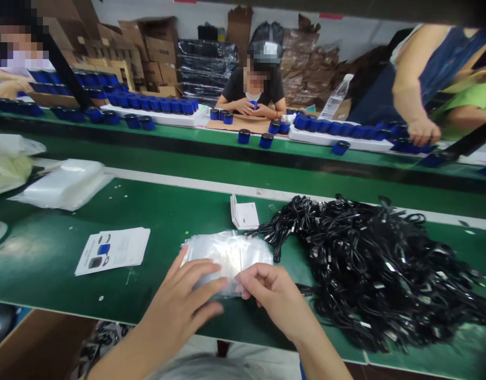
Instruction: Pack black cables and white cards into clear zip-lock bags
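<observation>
Clear plastic bags [231,252] lie in a flat stack at the middle of the green table. Over the stack's left side is my left hand [191,295], its fingers spread and holding nothing. My right hand [269,290] pinches the near right edge of the bags between thumb and fingers. Just behind the stack stand small folded white papers [245,214]. A pile of printed cards [112,250] lies to the left. On the right, a big heap of coiled black cables [370,269] reaches close to my right hand.
Clear plastic packaging [68,182] lies at the back left. Beyond a pale strip, a green ledge [187,142] bears blue jars with black lids [265,140]. A person opposite holds a blue item; other people's arms show at both sides. A bottle [337,97] stands behind.
</observation>
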`<state>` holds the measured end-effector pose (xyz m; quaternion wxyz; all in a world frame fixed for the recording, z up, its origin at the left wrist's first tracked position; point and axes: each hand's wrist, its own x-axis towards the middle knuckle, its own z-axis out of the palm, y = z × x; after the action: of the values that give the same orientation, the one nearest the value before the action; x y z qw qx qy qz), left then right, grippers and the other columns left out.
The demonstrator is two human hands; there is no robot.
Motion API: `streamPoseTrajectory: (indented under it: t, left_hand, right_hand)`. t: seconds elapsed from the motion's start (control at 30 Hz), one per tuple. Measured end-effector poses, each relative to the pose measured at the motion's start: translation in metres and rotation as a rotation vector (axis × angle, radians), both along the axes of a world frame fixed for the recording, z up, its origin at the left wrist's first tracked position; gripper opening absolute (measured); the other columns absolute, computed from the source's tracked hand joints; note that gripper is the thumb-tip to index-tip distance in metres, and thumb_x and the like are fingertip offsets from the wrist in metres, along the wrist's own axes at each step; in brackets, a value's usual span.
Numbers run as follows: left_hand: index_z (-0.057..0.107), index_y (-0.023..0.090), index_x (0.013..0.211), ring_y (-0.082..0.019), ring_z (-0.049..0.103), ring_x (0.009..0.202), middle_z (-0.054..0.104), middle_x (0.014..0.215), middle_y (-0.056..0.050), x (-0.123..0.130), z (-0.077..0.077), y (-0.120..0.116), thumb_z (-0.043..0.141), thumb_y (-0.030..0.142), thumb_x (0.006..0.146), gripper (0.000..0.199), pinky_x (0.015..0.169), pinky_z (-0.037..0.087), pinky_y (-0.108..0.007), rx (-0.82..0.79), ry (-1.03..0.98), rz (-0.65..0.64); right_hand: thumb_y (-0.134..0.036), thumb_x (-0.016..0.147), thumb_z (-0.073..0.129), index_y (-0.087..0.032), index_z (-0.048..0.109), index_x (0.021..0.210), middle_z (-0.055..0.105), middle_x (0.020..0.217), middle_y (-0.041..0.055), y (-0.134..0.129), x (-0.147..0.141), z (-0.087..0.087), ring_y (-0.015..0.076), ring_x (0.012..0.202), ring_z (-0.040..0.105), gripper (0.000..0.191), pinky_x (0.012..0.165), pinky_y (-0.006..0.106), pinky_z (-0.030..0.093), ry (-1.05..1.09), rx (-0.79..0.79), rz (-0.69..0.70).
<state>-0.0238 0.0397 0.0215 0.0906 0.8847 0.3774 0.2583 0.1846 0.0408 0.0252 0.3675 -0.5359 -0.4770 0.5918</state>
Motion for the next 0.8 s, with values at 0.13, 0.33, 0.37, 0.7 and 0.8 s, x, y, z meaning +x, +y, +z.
streamPoseTrajectory:
  t: [0.13, 0.33, 0.37, 0.7, 0.8]
  left_hand:
    - [0.051, 0.032, 0.125, -0.021, 0.067, 0.096, 0.065, 0.116, -0.004, -0.001, 0.011, -0.013, 0.065, 0.039, 0.078, 0.049, 0.076, 0.058, -0.029, -0.329, -0.070, 0.081]
    - [0.066, 0.023, 0.089, -0.013, 0.067, 0.071, 0.070, 0.081, 0.000, 0.017, 0.021, -0.014, 0.051, 0.026, 0.088, 0.015, 0.065, 0.055, -0.020, -0.471, -0.208, 0.137]
    - [0.066, 0.023, 0.084, -0.013, 0.066, 0.068, 0.069, 0.077, 0.001, 0.020, 0.022, -0.013, 0.051, 0.026, 0.088, 0.016, 0.063, 0.054, -0.020, -0.492, -0.216, 0.144]
    - [0.068, 0.022, 0.079, -0.015, 0.067, 0.071, 0.069, 0.075, 0.001, 0.020, 0.015, -0.007, 0.046, 0.030, 0.092, 0.027, 0.065, 0.054, -0.023, -0.596, -0.285, 0.166]
    - [0.063, 0.024, 0.106, -0.016, 0.070, 0.083, 0.071, 0.091, -0.002, 0.020, 0.007, -0.006, 0.048, 0.034, 0.091, 0.024, 0.074, 0.056, -0.025, -0.740, -0.361, 0.217]
  right_hand:
    - [-0.029, 0.072, 0.067, -0.016, 0.063, 0.058, 0.056, 0.060, -0.0017, -0.002, -0.003, -0.004, 0.0113, 0.056, 0.048, 0.019, 0.054, 0.023, 0.036, -0.049, 0.147, -0.026]
    - [-0.017, 0.068, 0.071, -0.016, 0.058, 0.053, 0.057, 0.062, -0.0026, -0.009, -0.023, 0.000, 0.0112, 0.059, 0.051, 0.020, 0.054, 0.021, 0.036, -0.122, 0.203, 0.055]
    - [-0.016, 0.068, 0.071, -0.016, 0.057, 0.053, 0.057, 0.061, -0.0032, -0.009, -0.025, 0.000, 0.0109, 0.058, 0.051, 0.021, 0.054, 0.021, 0.035, -0.147, 0.199, 0.067]
    - [-0.016, 0.086, 0.053, -0.018, 0.062, 0.068, 0.066, 0.065, -0.0015, -0.016, -0.019, 0.006, 0.0118, 0.062, 0.061, 0.020, 0.059, 0.020, 0.042, -0.198, 0.204, 0.252]
    - [-0.016, 0.085, 0.054, -0.018, 0.059, 0.065, 0.065, 0.063, -0.0020, -0.015, -0.017, 0.008, 0.0116, 0.059, 0.059, 0.022, 0.057, 0.020, 0.040, -0.307, 0.256, 0.219]
